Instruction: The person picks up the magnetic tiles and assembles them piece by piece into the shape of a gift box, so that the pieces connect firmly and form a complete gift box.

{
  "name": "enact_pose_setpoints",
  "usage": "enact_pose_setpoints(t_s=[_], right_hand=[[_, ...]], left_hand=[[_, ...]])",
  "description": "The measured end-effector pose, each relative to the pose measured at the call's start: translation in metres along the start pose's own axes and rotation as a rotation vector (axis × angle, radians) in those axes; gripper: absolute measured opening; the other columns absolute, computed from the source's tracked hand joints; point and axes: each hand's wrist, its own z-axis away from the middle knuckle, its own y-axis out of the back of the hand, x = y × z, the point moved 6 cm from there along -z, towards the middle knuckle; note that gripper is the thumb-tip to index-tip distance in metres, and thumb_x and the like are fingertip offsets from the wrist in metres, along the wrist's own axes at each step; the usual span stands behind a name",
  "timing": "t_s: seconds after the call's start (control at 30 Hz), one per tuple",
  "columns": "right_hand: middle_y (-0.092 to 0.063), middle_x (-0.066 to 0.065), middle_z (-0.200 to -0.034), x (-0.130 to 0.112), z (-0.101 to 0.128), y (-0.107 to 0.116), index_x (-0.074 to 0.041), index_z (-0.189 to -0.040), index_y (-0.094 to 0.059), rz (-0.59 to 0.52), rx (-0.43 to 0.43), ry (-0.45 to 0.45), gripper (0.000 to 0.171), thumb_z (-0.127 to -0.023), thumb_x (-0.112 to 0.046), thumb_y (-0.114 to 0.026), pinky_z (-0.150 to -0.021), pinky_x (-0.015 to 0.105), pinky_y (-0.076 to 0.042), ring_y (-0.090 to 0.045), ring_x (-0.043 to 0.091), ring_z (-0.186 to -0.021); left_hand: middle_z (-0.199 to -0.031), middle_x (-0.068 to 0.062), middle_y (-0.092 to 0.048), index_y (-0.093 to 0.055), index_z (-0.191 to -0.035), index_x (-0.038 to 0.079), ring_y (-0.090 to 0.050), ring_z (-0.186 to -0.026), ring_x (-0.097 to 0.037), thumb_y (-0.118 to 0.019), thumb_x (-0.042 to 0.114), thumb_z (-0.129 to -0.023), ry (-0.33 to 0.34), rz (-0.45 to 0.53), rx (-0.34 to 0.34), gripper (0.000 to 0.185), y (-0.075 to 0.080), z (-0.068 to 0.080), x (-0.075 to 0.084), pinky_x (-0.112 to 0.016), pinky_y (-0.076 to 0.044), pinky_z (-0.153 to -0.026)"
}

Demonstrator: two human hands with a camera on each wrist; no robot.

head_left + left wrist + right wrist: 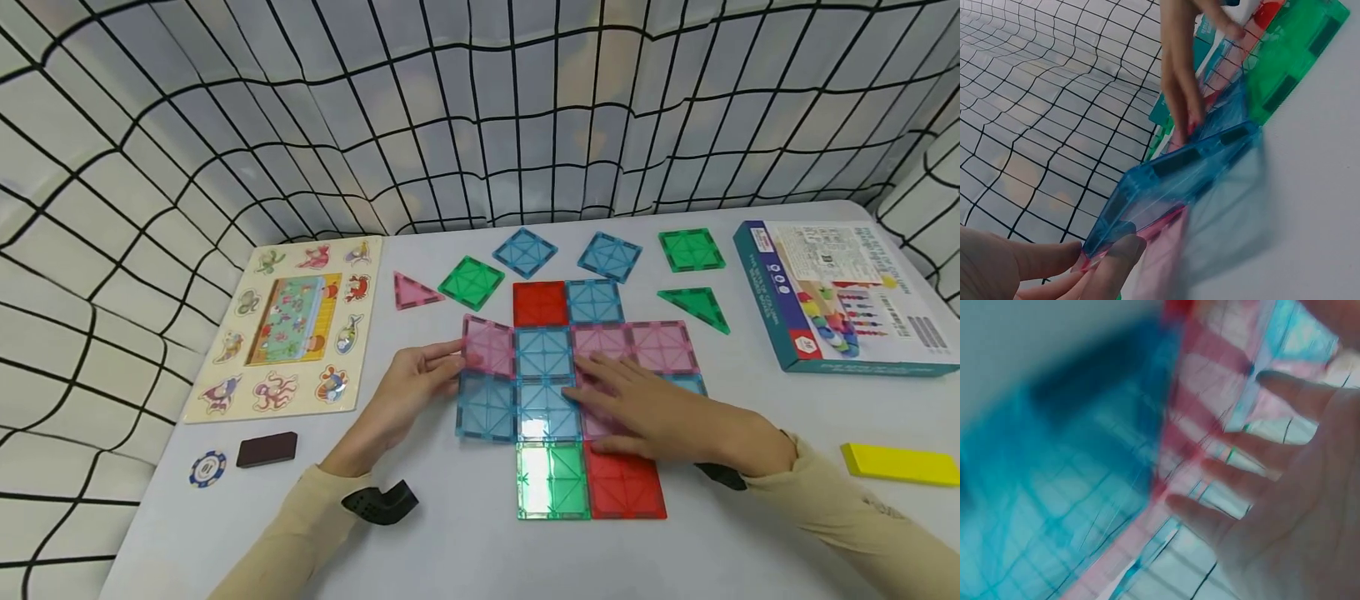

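Note:
A flat layout of see-through magnetic tiles lies in the middle of the head view. My left hand [405, 392] pinches the outer edge of a pink square tile [489, 340] on its left side. That tile and the blue tile [486, 410] joined below it stand tilted up at the outer side, as the left wrist view shows of the blue tile [1210, 150]. With fingers spread, my right hand [648, 412] rests on the pink tiles [600, 337] right of the middle blue column [545, 354]. A green tile [551, 482] and a red tile [628, 492] form the near end.
Loose tiles lie behind, among them a pink triangle [415, 292] and a green triangle [699, 307]. At left are a sea-animal puzzle board [360, 342], a poker chip [207, 469] and a dark block [267, 450]. A box [847, 292] and yellow block [900, 464] sit right; black netting [480, 121] rises behind.

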Motion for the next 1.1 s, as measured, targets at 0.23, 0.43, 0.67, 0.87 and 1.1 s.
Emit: enact_pose_setpoints(t_s=[0.23,0.43,0.67,0.87,1.1], right_hand=[[-0.024,0.013,-0.172,-0.038,0.016,-0.021,-0.023,-0.162,-0.041,0.105,-0.060,0.124,0.081,-0.098,-0.069,-0.056,-0.117,0.068,-0.031,-0.024,0.042,-0.156],[-0.027,0.020,-0.169,-0.045,0.018,-0.027,-0.021,-0.162,-0.041,0.157,-0.027,0.094,0.082,-0.097,-0.066,-0.060,-0.113,0.074,-0.031,-0.025,0.047,-0.153],[-0.030,0.024,-0.167,-0.052,0.012,-0.030,-0.018,-0.161,-0.043,0.273,-0.052,0.090,0.079,-0.099,-0.063,-0.060,-0.109,0.070,-0.040,-0.034,0.054,-0.148],[-0.042,0.026,-0.159,-0.059,0.011,-0.032,-0.015,-0.157,-0.049,0.498,0.014,0.160,0.077,-0.098,-0.064,-0.060,-0.104,0.061,-0.051,-0.049,0.049,-0.140],[-0.056,0.023,-0.147,-0.067,0.014,-0.031,-0.012,-0.149,-0.056,0.641,0.079,0.252,0.069,-0.099,-0.059,-0.060,-0.093,0.051,-0.060,-0.062,0.042,-0.128]], left_hand=[[-0.143,-0.021,-0.062,-0.053,-0.149,-0.003,-0.069,-0.110,-0.012,-0.058,0.009,-0.108,0.011,-0.007,-0.007,0.043,-0.003,-0.003,0.005,-0.024,-0.057,-0.092],[-0.143,-0.025,-0.060,-0.052,-0.148,-0.009,-0.070,-0.103,-0.008,-0.058,0.008,-0.108,0.017,0.007,-0.024,0.044,-0.006,-0.005,0.009,-0.024,-0.058,-0.089],[-0.143,-0.025,-0.061,-0.053,-0.147,-0.009,-0.069,-0.106,-0.010,-0.058,0.008,-0.108,0.007,-0.001,-0.034,0.043,-0.007,-0.004,0.011,-0.024,-0.059,-0.088],[-0.143,-0.025,-0.061,-0.052,-0.147,-0.009,-0.069,-0.108,-0.011,-0.058,0.008,-0.107,0.010,-0.002,-0.041,0.044,-0.008,-0.004,0.012,-0.025,-0.059,-0.087],[-0.142,-0.025,-0.061,-0.052,-0.147,-0.009,-0.069,-0.109,-0.012,-0.058,0.008,-0.107,0.015,-0.007,-0.044,0.044,-0.009,-0.005,0.013,-0.026,-0.060,-0.087]])
